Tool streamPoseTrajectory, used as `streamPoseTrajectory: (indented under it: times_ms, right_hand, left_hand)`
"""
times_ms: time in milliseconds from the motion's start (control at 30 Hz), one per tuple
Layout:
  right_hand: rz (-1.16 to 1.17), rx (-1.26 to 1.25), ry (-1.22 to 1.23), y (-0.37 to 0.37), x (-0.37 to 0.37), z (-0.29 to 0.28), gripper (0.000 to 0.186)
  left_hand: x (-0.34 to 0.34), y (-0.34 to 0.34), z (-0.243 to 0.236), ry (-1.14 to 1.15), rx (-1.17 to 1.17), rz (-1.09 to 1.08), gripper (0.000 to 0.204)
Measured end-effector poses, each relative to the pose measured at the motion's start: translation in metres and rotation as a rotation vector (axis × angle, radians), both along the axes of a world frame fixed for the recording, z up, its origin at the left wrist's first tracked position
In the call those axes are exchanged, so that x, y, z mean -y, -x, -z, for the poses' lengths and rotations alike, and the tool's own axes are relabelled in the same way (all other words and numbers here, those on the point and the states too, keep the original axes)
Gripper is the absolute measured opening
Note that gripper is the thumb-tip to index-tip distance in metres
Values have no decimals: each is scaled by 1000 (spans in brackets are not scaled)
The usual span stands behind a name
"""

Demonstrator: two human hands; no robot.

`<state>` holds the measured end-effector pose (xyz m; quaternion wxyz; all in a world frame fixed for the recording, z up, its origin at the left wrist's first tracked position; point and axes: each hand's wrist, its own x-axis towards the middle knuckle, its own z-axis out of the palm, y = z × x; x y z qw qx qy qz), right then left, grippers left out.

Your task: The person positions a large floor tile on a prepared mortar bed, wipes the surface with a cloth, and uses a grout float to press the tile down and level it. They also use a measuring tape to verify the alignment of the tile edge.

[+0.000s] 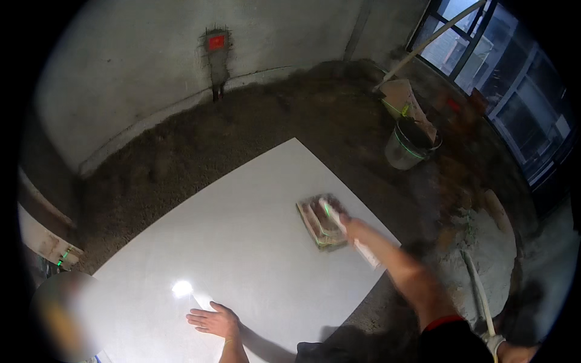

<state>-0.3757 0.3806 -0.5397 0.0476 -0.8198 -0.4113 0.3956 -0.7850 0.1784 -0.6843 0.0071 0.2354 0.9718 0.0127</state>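
A large pale grey tile (242,242) lies flat on rough dark mortar. My left hand (216,320) rests on its near part, palm down with the fingers spread, beside a bright light reflection. Farther right, my right hand (347,228) is closed round the pale handle (366,254) of a square, mortar-stained tool. The tool's broad head (318,227) is over the tile near its right edge; motion blur hides its exact kind and whether it touches the tile. A thin green laser line crosses the tool.
Mortar bed (169,148) surrounds the tile up to the concrete wall (139,66). A dark bucket (407,145) stands at the far right, near the window (508,78). At right, a pale pole (478,290) crosses a grey patch; bare skin (517,353), perhaps another person's, shows near its lower end.
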Motion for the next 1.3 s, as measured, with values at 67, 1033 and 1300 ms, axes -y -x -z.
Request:
streamPoseTrajectory:
  times_ms: [67, 1033, 1300]
  right_hand:
    - [-251, 107, -251, -19, -31, -64, 61]
    - [-189, 464, -869, 97, -119, 62, 52]
    - [-181, -495, -610, 98, -121, -125, 55]
  left_hand:
    - [3, 0, -6, 51, 53, -11, 79]
    - [-4, 5, -14, 29, 171, -2, 81]
    - [-3, 8, -22, -78, 205, 15, 83]
